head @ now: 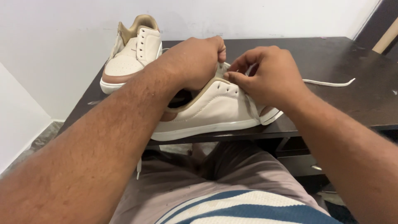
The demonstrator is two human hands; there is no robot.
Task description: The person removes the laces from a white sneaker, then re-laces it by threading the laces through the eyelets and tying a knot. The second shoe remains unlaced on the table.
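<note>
Currently we steady the near sneaker [211, 110] beneath both hands: left hand [195, 62] clamps its tongue, right hand [269, 74] pinches the lace [327, 83] at the eyelets, keeping them accessible.

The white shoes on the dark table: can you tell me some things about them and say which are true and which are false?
1. Two white lace-up shoes with tan trim sit on the dark wooden table. True: the near shoe and the far shoe.
2. Both hands are on the far shoe. False: the left hand and right hand are on the near shoe.
3. A white lace lies on the table to the right. True.
4. The far shoe is fully laced. False: its eyelets look empty.
5. The table is white. False: it is dark brown.
</note>
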